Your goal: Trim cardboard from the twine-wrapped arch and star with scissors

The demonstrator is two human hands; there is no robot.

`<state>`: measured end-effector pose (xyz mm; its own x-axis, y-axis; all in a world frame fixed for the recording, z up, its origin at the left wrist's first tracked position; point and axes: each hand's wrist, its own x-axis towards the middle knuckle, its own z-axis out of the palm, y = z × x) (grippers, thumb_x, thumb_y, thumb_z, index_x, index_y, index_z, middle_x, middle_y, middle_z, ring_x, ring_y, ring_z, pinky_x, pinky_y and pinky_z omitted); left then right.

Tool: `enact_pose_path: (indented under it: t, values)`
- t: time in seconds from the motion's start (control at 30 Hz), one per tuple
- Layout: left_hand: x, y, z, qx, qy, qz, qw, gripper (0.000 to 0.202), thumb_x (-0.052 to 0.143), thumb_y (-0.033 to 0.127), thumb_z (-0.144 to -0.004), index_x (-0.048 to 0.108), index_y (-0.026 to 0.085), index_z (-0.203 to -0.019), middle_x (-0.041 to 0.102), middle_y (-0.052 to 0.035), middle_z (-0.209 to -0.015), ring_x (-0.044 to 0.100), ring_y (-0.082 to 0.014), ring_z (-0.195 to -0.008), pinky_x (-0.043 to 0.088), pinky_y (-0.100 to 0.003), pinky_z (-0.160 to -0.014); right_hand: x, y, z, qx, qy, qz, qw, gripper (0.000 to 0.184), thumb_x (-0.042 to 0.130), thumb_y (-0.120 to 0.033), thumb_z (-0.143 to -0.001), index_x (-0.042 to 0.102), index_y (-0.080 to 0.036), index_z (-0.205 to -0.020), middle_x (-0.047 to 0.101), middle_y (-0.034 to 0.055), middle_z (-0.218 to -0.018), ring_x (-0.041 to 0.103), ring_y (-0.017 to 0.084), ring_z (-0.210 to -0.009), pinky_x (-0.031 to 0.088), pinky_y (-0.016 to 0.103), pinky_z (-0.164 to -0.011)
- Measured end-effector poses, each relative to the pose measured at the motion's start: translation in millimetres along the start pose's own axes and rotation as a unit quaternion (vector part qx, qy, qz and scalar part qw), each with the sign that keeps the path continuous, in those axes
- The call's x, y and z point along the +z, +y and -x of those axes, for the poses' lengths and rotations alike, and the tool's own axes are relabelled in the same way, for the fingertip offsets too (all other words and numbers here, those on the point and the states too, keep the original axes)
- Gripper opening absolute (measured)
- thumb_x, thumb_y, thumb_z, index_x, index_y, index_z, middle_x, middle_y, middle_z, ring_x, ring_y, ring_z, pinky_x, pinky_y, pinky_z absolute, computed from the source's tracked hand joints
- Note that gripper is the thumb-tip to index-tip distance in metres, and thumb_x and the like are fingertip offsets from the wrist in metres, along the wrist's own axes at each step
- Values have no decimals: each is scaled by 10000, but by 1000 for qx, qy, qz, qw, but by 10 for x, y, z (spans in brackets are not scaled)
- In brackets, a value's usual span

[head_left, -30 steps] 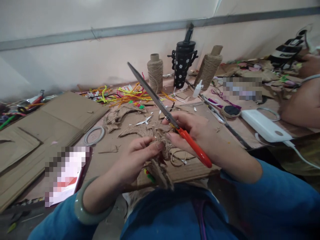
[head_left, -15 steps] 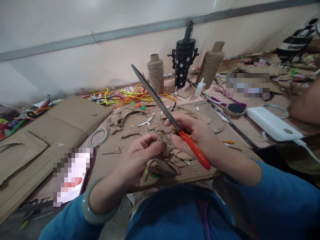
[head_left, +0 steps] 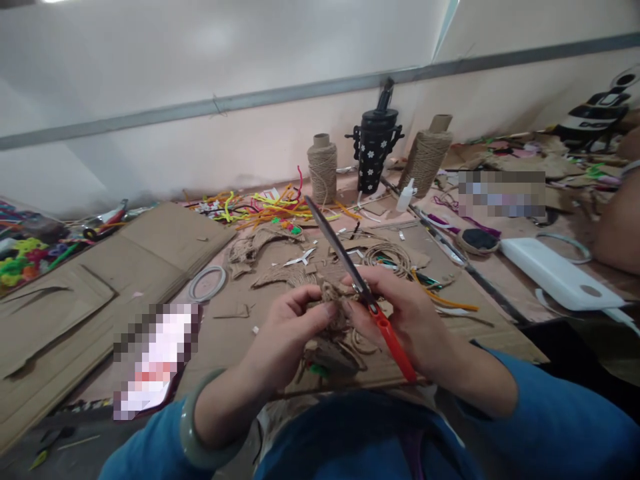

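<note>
My left hand (head_left: 295,327) is closed, thumb and fingers pinching a piece wrapped in brown twine (head_left: 333,293). Close against it, my right hand (head_left: 395,313) holds scissors (head_left: 385,333) with red handles, their blades pointing up and away to the left. The right thumb and fingertips also meet at the twine piece, partly hidden by the scissors. Beneath my hands lie loose twine and a brown piece with a green bit (head_left: 317,369). Beyond them on the cardboard (head_left: 200,353) rest curved twine-covered pieces (head_left: 265,243) and a twine coil (head_left: 387,253).
Two twine spools (head_left: 323,167) flank a black flowered container (head_left: 375,150) at the back. A small glue bottle (head_left: 406,197), colourful pipe cleaners (head_left: 260,207), a tape roll (head_left: 207,283), a phone (head_left: 155,360) and a white power bank (head_left: 560,273) surround the work area. Another person's arm (head_left: 620,213) is at right.
The view has tilted up slightly, so the scene sits lower. Both hands still hold the twine piece; the scissors stay in my right hand, with the blades at a slightly steeper angle.
</note>
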<state>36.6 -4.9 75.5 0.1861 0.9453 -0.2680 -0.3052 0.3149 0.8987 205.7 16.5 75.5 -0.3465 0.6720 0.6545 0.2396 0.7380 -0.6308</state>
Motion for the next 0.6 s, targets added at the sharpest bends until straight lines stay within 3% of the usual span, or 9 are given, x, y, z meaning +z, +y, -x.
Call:
enact_pose_path:
  t: [0.17, 0.6]
  values:
    - [-29, -36, 20, 20, -19, -5, 1000, 245, 816, 343, -675, 722, 156, -803, 686, -17, -715, 581, -112, -606, 450, -221, -584, -25, -44, -8, -20, -7, 28, 999, 263, 553, -78, -783, 564, -222, -1003, 687, 0, -830, 619, 119, -662, 476, 218, -577]
    - [-40, -69, 56, -7, -28, 26, 999, 277, 821, 358, -664, 736, 143, -816, 695, -32, -703, 602, -124, -589, 477, -240, -589, -15, -91, 19, -17, -9, 27, 999, 303, 563, -52, -766, 558, -231, -1010, 693, -7, -846, 619, 112, -660, 464, 205, -554]
